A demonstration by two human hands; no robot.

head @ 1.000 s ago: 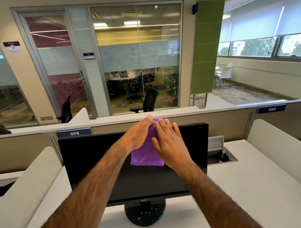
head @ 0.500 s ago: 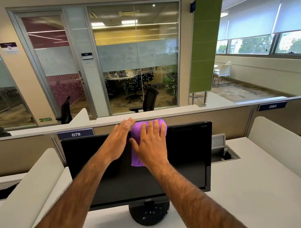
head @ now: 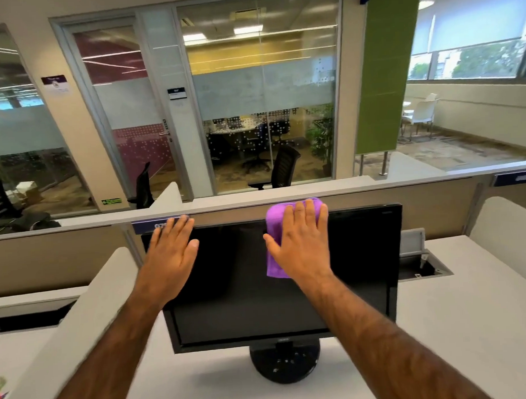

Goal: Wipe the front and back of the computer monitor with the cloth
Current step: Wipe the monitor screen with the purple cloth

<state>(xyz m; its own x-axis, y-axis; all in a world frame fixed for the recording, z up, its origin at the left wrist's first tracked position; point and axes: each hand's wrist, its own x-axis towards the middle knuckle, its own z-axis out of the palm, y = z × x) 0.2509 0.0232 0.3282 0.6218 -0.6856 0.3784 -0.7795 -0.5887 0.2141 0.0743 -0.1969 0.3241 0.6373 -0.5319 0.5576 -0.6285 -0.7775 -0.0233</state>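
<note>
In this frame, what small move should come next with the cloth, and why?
Probably slide the right hand sideways toward the screen's right edge, with the cloth pressed flat. Straight fingers pin the cloth at the top edge of the monitor, right of centre, with bare screen beside and below it. The left hand lies flat near the top left corner, seemingly steadying it.

Bright daylight and ceiling lights; wide-angle bending at edges, slight motion blur.
</note>
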